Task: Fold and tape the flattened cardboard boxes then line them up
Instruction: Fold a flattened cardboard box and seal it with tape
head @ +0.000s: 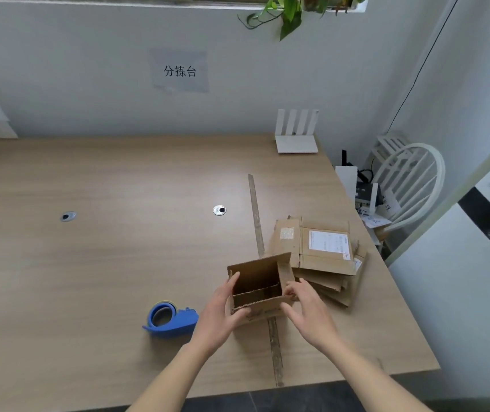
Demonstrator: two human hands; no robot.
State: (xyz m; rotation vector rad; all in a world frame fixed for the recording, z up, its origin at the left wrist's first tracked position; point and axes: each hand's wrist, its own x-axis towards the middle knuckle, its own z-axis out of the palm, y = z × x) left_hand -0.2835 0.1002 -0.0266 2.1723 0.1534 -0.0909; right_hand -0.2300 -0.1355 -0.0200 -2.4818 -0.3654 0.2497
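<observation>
A small brown cardboard box [257, 278] stands opened up on the wooden table [118, 248], its hollow inside facing me. My left hand [223, 310] grips its left wall and near edge, thumb on the outside. My right hand [303, 304] pinches the right wall with curled fingers. Behind and to the right lies a stack of flattened cardboard boxes [324, 257], the top one bearing a white shipping label. A blue tape dispenser [171, 319] rests on the table left of my left hand.
A taped seam [263, 263] runs front to back across the table under the box. Two cable holes [219, 210] sit mid-table. A white router [296, 135] stands at the back right. A white chair [410, 185] with clutter is beyond the right edge.
</observation>
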